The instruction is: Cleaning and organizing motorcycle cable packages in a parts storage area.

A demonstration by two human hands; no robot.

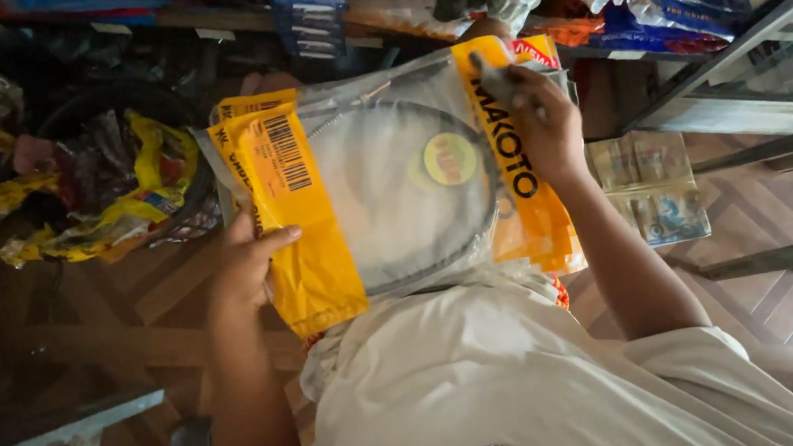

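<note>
two hands grip packet (pixel 383 194) between them; left hand (pixel 243 267), right hand (pixel 546 124) clamped on opposite edges

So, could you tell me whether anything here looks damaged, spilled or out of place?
Nothing looks damaged or spilled. The left hand and right hand hold a stack of clear-and-yellow packets with a coiled black cable inside; the stack is fanned unevenly. Crumpled yellow bags lie loose nearby on the wooden floor.

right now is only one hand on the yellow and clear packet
No, both hands grip it: the left hand on one yellow edge of the packet, the right hand on the other.
</note>
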